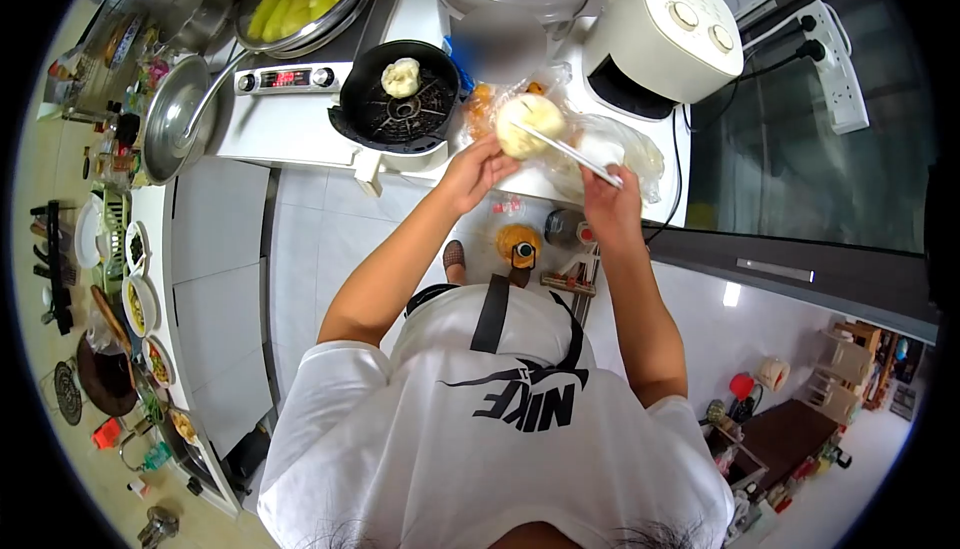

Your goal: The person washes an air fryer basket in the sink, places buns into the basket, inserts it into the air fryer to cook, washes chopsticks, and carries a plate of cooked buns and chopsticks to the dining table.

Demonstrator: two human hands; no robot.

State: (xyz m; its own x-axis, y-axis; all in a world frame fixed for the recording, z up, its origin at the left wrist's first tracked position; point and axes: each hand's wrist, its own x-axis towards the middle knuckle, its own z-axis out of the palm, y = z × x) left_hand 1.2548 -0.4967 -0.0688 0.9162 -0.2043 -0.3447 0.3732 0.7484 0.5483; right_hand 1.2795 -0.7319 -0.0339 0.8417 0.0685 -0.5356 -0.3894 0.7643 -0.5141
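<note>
Right hand (612,201) grips chopsticks (565,149) whose long axis slants up-left onto the bun (530,126), steadied by left hand (478,171), right of the black basket (400,99).

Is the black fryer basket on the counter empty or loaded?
Loaded, barely: the black fryer basket is pulled out, and one pale bun sits on its grate. The rest of the grate shows bare.

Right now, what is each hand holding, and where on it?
The left hand cups the round pale bun from its lower left side; the right hand holds thin white chopsticks by their near end.
</note>
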